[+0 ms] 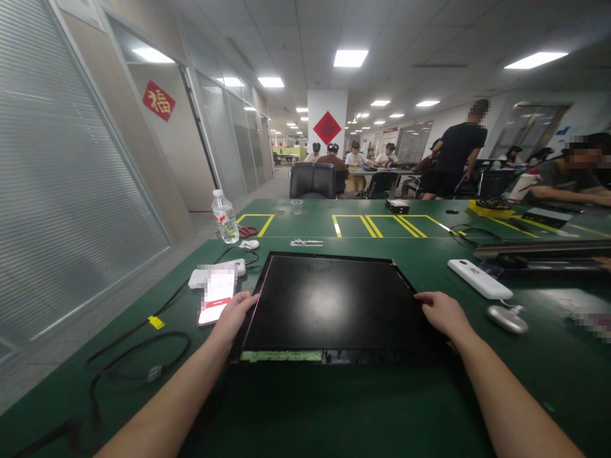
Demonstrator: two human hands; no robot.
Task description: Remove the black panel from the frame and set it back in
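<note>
A black display panel (329,305) in a dark frame lies before me, its near edge seeming a little above the green table. Along that edge a green circuit board strip (281,356) is exposed. My left hand (238,312) grips the panel's left side, thumb on the rim and fingers hidden beneath. On the opposite side, my right hand (443,312) is closed on the frame in the same way. Just left of my left hand lies a lit smartphone (220,298), partly against a white power bank (195,278).
A water bottle (224,216), red-handled scissors (249,231) and black cables (143,337) are on the left. To the right lie a white power bank (480,278), a silver mouse-shaped device (507,319) and a long dark bar (544,254). People sit at tables behind; one person (456,152) stands.
</note>
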